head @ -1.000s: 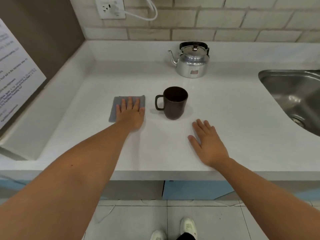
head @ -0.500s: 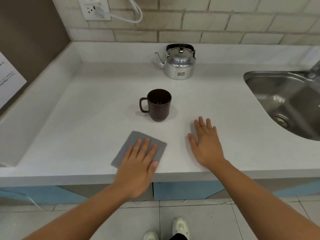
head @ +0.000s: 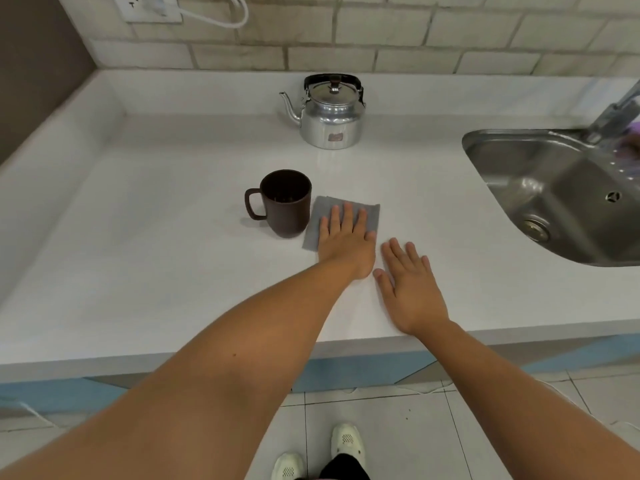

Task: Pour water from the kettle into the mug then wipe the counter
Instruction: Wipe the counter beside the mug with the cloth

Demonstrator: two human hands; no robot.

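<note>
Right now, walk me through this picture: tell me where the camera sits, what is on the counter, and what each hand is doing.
The picture comes from one wide-angle camera worn on a person's head, looking forward and down, so both bare arms reach in from the bottom and the shoes show on the floor below. No machine is involved.

On the white counter stand a metal kettle near the back wall and a dark brown mug in front of it. A steel sink is set in at the right.

The left hand lies flat on a grey cloth just right of the mug, pressing it to the counter rather than closing around it. The right hand rests open on the bare counter, holding nothing.
</note>
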